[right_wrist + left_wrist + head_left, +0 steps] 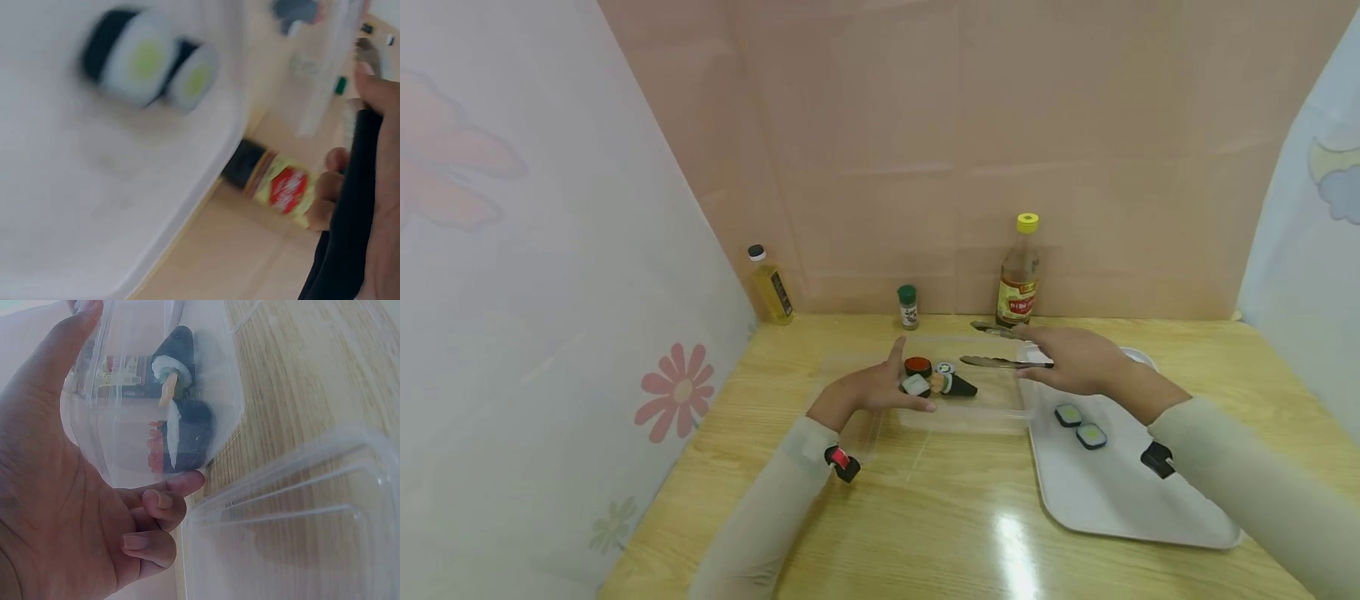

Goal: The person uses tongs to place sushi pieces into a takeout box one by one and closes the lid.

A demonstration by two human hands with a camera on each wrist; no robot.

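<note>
My left hand (pixel 880 387) spans the left end of a clear plastic box (pixel 1000 398), gripping its sides between thumb and fingers. Inside lie several toy sushi pieces, among them a red-topped roll (pixel 917 366) and a black cone-shaped hand roll (pixel 959 387). In my right hand (pixel 1078 360) are metal tongs (pixel 1000 362) with dark handles (pixel 350 212); their tips are spread apart over the box's right part, with nothing between them. Below that hand, two sushi rolls (pixel 1091 436) with pale green centres sit side by side on a white tray (pixel 1120 500).
A clear lid (pixel 294 550) lies left of the box. Along the back wall stand an oil bottle (pixel 773 292), a small green-capped shaker (pixel 908 308) and a yellow-capped sauce bottle (pixel 1018 283). The tray occupies the table's right side, next to the box.
</note>
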